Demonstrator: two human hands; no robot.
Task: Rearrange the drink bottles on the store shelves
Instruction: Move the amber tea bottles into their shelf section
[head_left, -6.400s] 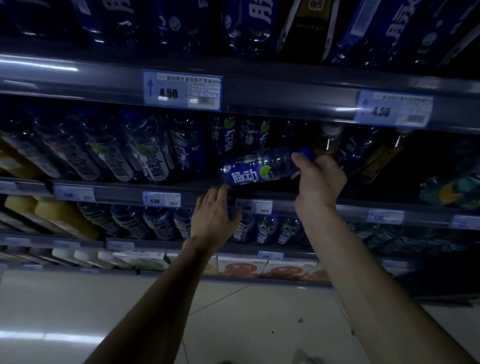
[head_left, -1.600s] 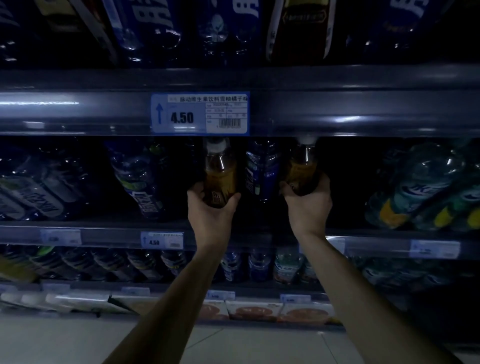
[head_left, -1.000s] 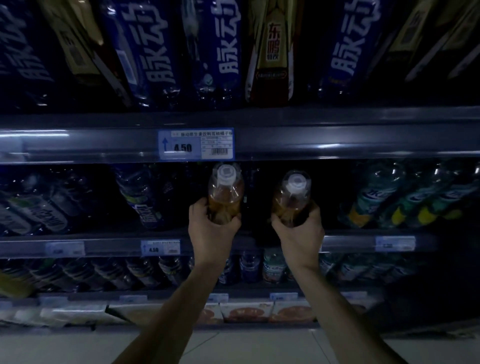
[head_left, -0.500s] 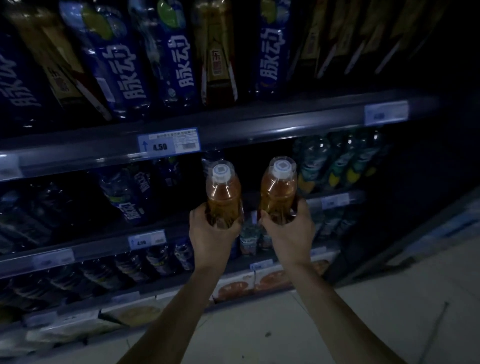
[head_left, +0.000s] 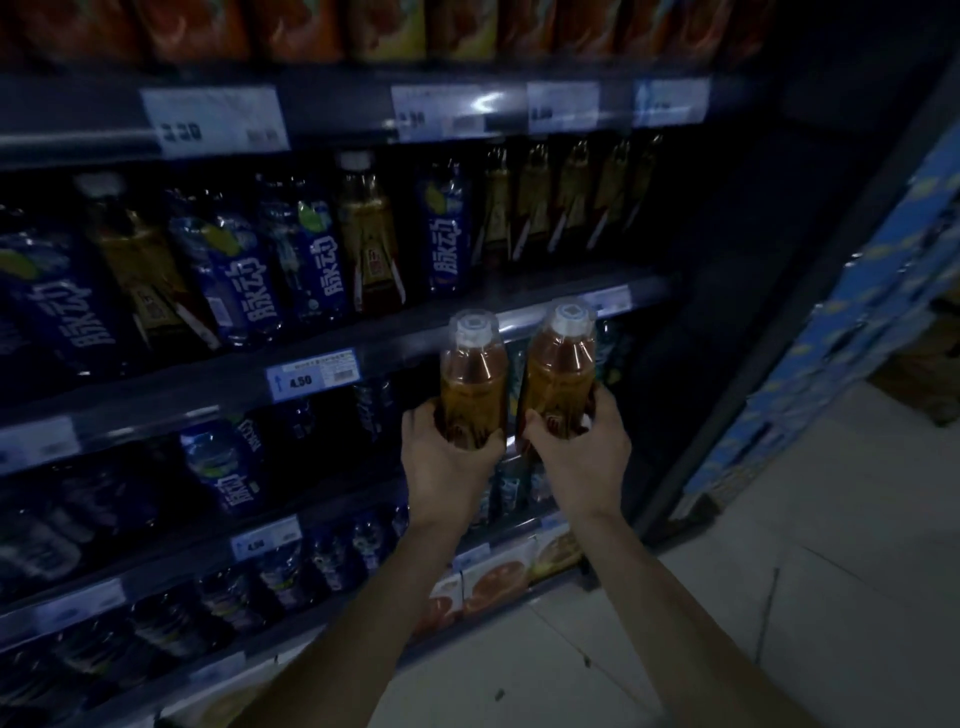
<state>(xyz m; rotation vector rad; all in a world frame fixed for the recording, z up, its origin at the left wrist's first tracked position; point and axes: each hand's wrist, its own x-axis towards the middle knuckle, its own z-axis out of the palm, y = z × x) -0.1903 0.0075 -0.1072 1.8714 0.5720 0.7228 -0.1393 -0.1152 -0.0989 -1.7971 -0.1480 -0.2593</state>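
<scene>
A person stands before dimly lit store shelves holding two amber drink bottles upright, one in each hand, in front of the shelving and clear of it. The left hand (head_left: 447, 457) has its fingers (head_left: 415, 415) clamped around the lower body of the left amber bottle (head_left: 474, 379); the right hand (head_left: 582, 457) has its fingers (head_left: 605, 410) wrapped the same way around the right amber bottle (head_left: 561, 374). The two bottles stand just beside each other, white caps up, level with the front edge of the shelf (head_left: 208, 384) that carries a blue price tag (head_left: 311, 375) reading 4.50.

On that shelf, blue-labelled drink bottles (head_left: 322, 265) stand mixed with amber bottles of tea-coloured drink (head_left: 369, 244), and a row of dark bottles with gold labels (head_left: 571, 202) fills its right end. The shelf below holds more blue-labelled bottles (head_left: 228, 467), mostly lost in shadow. Flat cartons with orange pictures (head_left: 493, 577) sit at the front edge of the lowest shelf, near the pale tiled floor (head_left: 779, 597). Stacked blue boxes (head_left: 852, 322) rise at the right edge of the view.
</scene>
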